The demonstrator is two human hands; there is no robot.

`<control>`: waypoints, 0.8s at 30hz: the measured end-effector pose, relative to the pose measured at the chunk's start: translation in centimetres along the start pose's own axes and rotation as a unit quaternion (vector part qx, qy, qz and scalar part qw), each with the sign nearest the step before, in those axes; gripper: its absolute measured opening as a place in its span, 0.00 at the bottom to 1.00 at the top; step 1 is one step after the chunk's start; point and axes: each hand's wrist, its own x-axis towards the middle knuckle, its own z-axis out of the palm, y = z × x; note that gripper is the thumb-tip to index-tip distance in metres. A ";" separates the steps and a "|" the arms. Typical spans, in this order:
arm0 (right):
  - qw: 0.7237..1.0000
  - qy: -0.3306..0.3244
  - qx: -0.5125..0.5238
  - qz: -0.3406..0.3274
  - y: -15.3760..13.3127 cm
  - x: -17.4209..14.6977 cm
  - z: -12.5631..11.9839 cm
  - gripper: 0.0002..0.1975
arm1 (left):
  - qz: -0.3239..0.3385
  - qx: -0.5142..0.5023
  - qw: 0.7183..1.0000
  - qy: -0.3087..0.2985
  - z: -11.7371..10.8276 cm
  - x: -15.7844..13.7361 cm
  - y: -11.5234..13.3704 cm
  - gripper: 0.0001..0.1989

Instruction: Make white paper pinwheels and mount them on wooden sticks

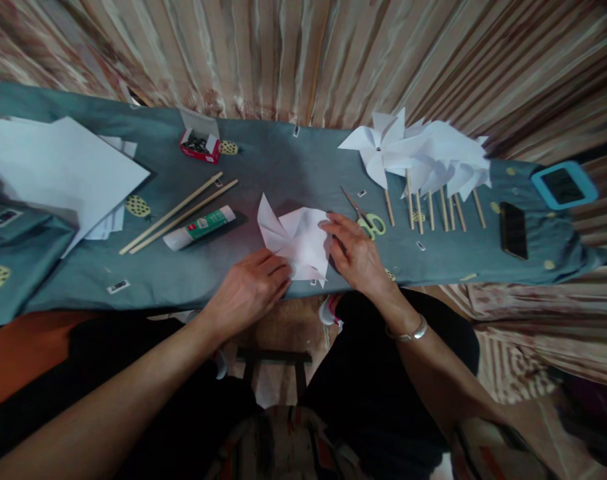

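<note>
A white paper pinwheel [306, 237], partly folded, lies on the cloth in front of me, one pointed blade standing up at its left. My left hand [256, 287] is closed on its lower left part, the fingers together and covering the paper there. At the right edge, my right hand [356, 253] has its thumb and fingertips on the paper, bent as in a pinch. Just beyond that hand lie scissors [370, 223] with light green handles. To the left are a glue stick [200, 228] and two thin wooden sticks [183, 212].
Finished pinwheels on sticks [423, 157] overlap at the back right. A phone [514, 231] and a blue-framed device [564, 185] lie at the right end. A small red box [200, 147] of dark pieces stands at the back; white paper sheets [58, 167] are stacked left. Curtains [293, 60] hang behind the table.
</note>
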 end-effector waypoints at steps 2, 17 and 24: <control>1.000 0.003 -0.004 0.002 0.1 0.0 0.0 0.19 | 0.007 -0.004 1.000 0.003 0.0 -0.1 0.0 0.07; 1.000 0.004 -0.006 0.018 0.8 -0.8 -0.8 0.19 | 0.010 0.045 0.999 0.023 -1.2 -1.1 -1.8 0.07; 0.999 -0.006 0.015 0.030 0.4 -0.8 -0.9 0.19 | 0.016 0.055 0.998 0.037 -1.1 -1.1 -1.8 0.08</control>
